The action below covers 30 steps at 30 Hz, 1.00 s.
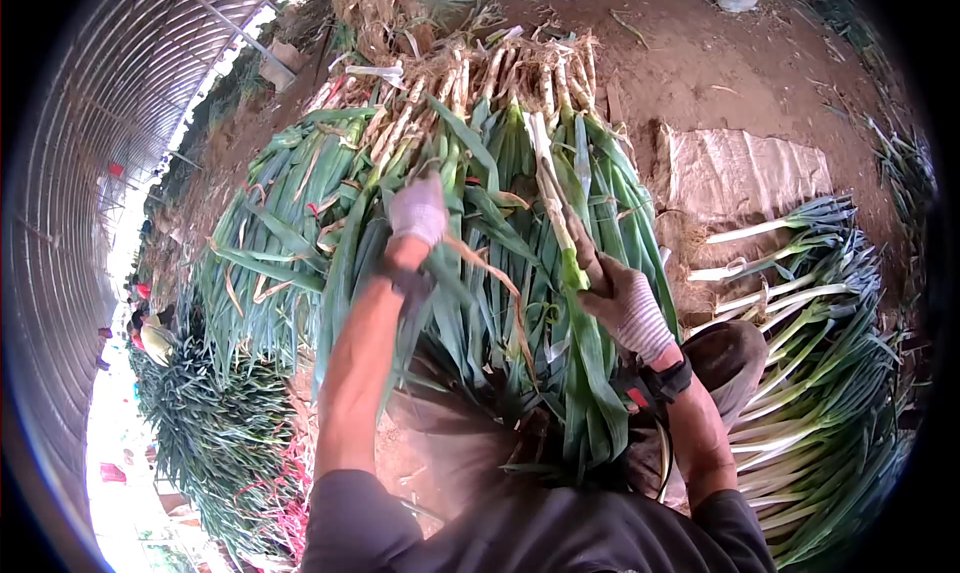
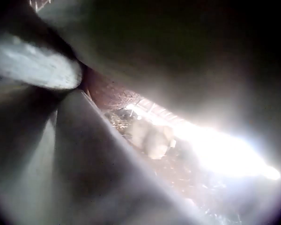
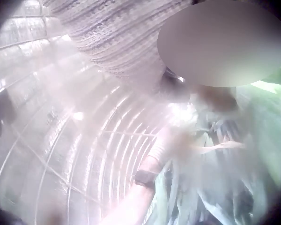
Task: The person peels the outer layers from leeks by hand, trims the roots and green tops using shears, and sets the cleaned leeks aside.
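Observation:
In the head view my right hand [image 1: 630,311], in a striped knit glove, grips a leek [image 1: 548,188] low on its stalk. The leek's pale shaft points away from me and its broad green leaves hang toward my lap. My left hand [image 1: 418,211], gloved and blurred by motion, is over the leek pile [image 1: 300,188] with its fingers curled. A long dry, tan leaf [image 1: 495,271] trails from it, and the right wrist view also shows this leaf [image 3: 220,146] beside the left hand. Blurred leaves [image 2: 112,173] fill much of the left wrist view.
Cleaned leeks [image 1: 790,413] with white shafts lie in a row at my right, beside a tan sack [image 1: 745,173] on the soil. Another heap of greens [image 1: 215,423] is at the lower left. A ribbed tunnel wall [image 1: 90,143] curves along the left.

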Tool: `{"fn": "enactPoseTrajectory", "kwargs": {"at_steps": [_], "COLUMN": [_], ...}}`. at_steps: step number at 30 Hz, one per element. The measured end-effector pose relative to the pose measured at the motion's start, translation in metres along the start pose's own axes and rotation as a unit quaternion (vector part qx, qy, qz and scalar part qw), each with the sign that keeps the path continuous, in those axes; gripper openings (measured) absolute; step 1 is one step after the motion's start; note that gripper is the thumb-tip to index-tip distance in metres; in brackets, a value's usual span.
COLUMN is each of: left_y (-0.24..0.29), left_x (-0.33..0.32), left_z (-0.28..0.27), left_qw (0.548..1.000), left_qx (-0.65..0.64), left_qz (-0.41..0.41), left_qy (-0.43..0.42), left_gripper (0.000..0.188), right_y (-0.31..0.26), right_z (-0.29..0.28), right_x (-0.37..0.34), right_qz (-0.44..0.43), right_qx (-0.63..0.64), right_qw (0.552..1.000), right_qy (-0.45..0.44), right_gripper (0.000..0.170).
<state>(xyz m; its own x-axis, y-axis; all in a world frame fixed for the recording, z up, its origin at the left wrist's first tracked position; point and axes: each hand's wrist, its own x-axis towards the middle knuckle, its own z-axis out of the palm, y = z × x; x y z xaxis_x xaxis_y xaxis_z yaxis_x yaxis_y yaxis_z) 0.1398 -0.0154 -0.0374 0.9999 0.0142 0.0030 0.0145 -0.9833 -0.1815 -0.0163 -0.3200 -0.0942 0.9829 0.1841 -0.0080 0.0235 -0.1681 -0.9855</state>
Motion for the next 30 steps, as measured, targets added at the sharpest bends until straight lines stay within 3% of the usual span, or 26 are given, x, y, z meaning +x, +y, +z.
{"fn": "enactPoseTrajectory", "kwargs": {"at_steps": [2, 3, 4, 6, 8, 10, 12, 13, 15, 16, 17, 18, 20, 22, 23, 24, 26, 27, 30], "left_y": [0.008, 0.011, 0.015, 0.028, 0.038, 0.051, 0.058, 0.062, 0.051, 0.045, 0.037, 0.029, 0.031, 0.035, 0.038, 0.042, 0.050, 0.052, 0.052], "left_x": [-0.043, -0.066, -0.090, -0.137, -0.183, -0.225, -0.253, -0.255, -0.250, -0.239, -0.224, -0.215, -0.183, -0.149, -0.137, -0.132, -0.128, -0.128, -0.127], "left_z": [-0.006, -0.007, -0.009, -0.012, 0.010, 0.015, 0.021, 0.018, 0.005, -0.006, -0.007, -0.001, -0.007, 0.018, 0.036, 0.045, 0.056, 0.062, 0.081], "left_qw": [0.999, 0.999, 0.999, 0.996, 0.989, 0.985, 0.953, 0.949, 0.941, 0.934, 0.943, 0.944, 0.965, 0.985, 0.989, 0.990, 0.989, 0.985, 0.979], "left_qx": [0.026, 0.024, 0.023, 0.056, 0.063, 0.007, 0.048, -0.045, -0.083, -0.102, -0.179, -0.275, -0.243, -0.154, -0.102, -0.097, -0.089, -0.095, -0.162], "left_qz": [0.023, 0.034, 0.044, 0.065, 0.126, 0.164, 0.289, 0.260, 0.228, 0.214, 0.188, 0.161, 0.095, 0.076, 0.083, 0.062, 0.017, 0.007, -0.067], "left_qy": [0.010, 0.013, 0.015, -0.002, 0.051, -0.045, -0.077, -0.173, -0.235, -0.266, -0.210, -0.085, 0.030, -0.034, -0.062, -0.079, -0.116, -0.144, -0.104], "left_gripper": [0.032, 0.035, 0.039, 0.033, 0.022, 0.022, 0.020, 0.021, 0.024, 0.025, 0.033, 0.037, 0.037, 0.033, 0.036, 0.040, 0.048, 0.063, 0.068], "right_y": [0.002, -0.013, -0.022, -0.033, -0.031, -0.027, -0.025, -0.026, -0.027, -0.028, -0.029, -0.028, -0.022, -0.009, 0.004, -0.010, -0.008, -0.004, 0.007], "right_z": [0.006, 0.003, 0.002, 0.004, 0.009, 0.021, 0.031, 0.034, 0.038, 0.041, 0.044, 0.048, 0.059, 0.068, 0.073, 0.068, 0.070, 0.070, 0.069], "right_x": [-0.011, -0.019, -0.024, -0.033, -0.041, -0.051, -0.056, -0.055, -0.052, -0.052, -0.053, -0.054, -0.057, -0.052, -0.052, -0.050, -0.058, -0.061, -0.076], "right_qz": [-0.013, -0.011, 0.015, 0.069, 0.070, 0.039, 0.052, 0.065, 0.079, 0.079, 0.078, 0.076, 0.075, 0.083, 0.020, 0.071, 0.055, 0.050, 0.038], "right_qx": [0.014, -0.065, -0.059, -0.049, -0.076, -0.090, -0.079, -0.072, -0.073, -0.081, -0.089, -0.096, -0.071, -0.047, -0.085, -0.158, -0.179, -0.185, -0.195], "right_qw": [1.000, 0.997, 0.998, 0.996, 0.994, 0.992, 0.993, 0.993, 0.993, 0.991, 0.988, 0.984, 0.990, 0.994, 0.995, 0.976, 0.977, 0.976, 0.975], "right_qy": [-0.015, -0.037, -0.031, -0.024, -0.040, -0.076, -0.072, -0.061, -0.041, -0.070, -0.101, -0.133, -0.095, -0.056, -0.054, -0.129, -0.100, -0.101, -0.101], "right_gripper": [0.040, 0.043, 0.045, 0.047, 0.044, 0.041, 0.038, 0.038, 0.036, 0.036, 0.036, 0.036, 0.040, 0.040, 0.043, 0.050, 0.053, 0.053, 0.052]}}
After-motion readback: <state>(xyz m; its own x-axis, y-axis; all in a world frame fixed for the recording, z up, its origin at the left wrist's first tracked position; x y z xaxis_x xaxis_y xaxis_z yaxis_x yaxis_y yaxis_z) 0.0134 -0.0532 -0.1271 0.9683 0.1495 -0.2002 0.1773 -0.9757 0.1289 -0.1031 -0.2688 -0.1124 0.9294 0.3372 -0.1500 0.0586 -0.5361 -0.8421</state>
